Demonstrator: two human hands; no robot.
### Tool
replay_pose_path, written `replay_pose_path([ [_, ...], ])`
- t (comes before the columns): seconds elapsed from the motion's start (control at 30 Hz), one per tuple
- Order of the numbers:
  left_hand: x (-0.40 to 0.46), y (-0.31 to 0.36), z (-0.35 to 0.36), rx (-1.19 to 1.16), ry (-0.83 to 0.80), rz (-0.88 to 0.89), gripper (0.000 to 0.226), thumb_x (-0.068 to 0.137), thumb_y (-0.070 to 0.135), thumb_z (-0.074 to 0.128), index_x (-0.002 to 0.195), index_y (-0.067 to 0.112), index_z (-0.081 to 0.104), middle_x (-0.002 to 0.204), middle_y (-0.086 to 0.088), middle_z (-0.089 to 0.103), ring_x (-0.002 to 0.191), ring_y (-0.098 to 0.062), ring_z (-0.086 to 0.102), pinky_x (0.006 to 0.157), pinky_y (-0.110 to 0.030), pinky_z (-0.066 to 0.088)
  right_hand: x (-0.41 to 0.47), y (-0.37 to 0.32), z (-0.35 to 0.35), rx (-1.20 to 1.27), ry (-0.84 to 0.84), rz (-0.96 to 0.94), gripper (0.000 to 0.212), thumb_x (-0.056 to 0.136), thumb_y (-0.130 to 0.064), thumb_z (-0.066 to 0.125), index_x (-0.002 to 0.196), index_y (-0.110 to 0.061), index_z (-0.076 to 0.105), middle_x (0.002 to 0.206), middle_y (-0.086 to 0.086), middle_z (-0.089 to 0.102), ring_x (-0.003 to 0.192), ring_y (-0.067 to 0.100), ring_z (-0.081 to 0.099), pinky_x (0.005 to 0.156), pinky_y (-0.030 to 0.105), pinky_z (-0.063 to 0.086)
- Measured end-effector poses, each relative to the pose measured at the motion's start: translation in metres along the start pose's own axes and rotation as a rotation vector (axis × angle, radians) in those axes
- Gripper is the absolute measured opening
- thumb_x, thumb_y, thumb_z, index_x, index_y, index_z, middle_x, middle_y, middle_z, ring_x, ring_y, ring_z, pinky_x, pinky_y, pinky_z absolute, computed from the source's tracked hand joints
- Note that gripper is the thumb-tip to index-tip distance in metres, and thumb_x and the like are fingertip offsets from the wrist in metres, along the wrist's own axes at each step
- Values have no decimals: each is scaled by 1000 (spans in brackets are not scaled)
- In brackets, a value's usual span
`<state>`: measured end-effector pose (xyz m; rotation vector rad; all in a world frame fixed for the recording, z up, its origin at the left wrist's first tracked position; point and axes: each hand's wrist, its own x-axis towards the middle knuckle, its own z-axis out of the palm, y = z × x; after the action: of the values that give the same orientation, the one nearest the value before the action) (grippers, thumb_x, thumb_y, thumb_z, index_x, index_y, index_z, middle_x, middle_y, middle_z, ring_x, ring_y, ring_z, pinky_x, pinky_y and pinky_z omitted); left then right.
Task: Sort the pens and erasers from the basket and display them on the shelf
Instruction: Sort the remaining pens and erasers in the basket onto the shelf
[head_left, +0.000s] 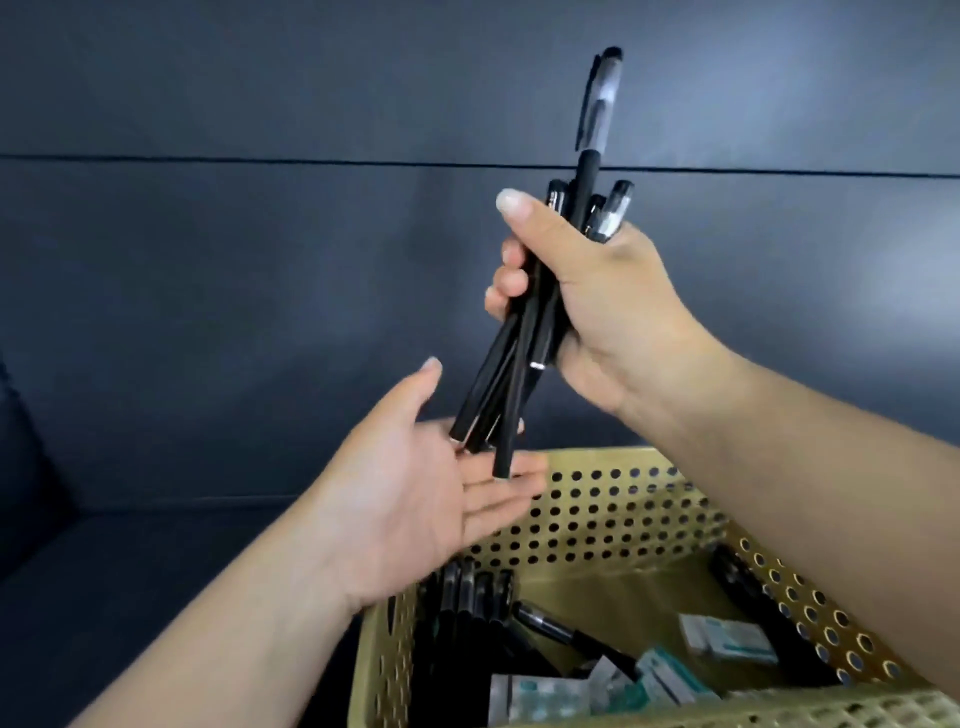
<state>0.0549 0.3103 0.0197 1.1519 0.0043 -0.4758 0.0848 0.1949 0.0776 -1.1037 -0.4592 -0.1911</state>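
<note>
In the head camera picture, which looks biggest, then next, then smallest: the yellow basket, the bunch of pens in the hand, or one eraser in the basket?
1. Yellow basket, though it sits nearest the camera.
2. Bunch of pens in the right hand's grip.
3. Eraser, clearly smallest.

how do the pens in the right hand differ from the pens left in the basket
The held pens stand nearly upright in a bundle gripped by the right hand, their lower ends on the open left hand. The basket pens lie loose inside the basket among erasers. Both sets look black.
</note>
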Motion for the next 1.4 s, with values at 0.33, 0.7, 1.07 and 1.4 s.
replay_pose_path([
  [0.33, -5, -5, 6, -528, 61, 52, 44, 100, 25, 36, 96, -14, 56, 80, -30, 66, 77, -37, 69, 56, -47, 56, -10, 22, -1, -78, 4, -93, 17, 82, -5, 64, 84, -13, 49, 53, -1, 58, 47, 16, 58, 60, 31, 51],
  [0.7, 2, -6, 1, -529, 105, 272, 32, 93, 20, 49, 93, -9, 60, 76, -23, 68, 60, -21, 68, 47, -26, 55, -13, 29, -6, -369, 79, 11, 19, 79, -27, 67, 63, -21, 60, 55, -13, 60, 57, -1, 56, 62, 16, 47],
  [1.07, -6, 10, -26, 525, -185, 339, 39, 56, 35, 75, 89, 14, 72, 83, -13, 72, 76, -20, 70, 64, -25, 55, -16, 23, -8, -489, -133, 203, 27, 83, -34, 60, 61, -17, 59, 43, -10, 45, 45, 13, 45, 50, 24, 37],
  [1.4, -3, 2, -22, 438, -208, 222, 14, 76, 23, 64, 83, 14, 55, 51, 4, 46, 47, -9, 47, 48, -21, 46, -14, 27, -13, -486, -370, 374, 39, 71, -52, 52, 83, -17, 65, 74, -2, 63, 77, 14, 59, 84, 33, 48],
])
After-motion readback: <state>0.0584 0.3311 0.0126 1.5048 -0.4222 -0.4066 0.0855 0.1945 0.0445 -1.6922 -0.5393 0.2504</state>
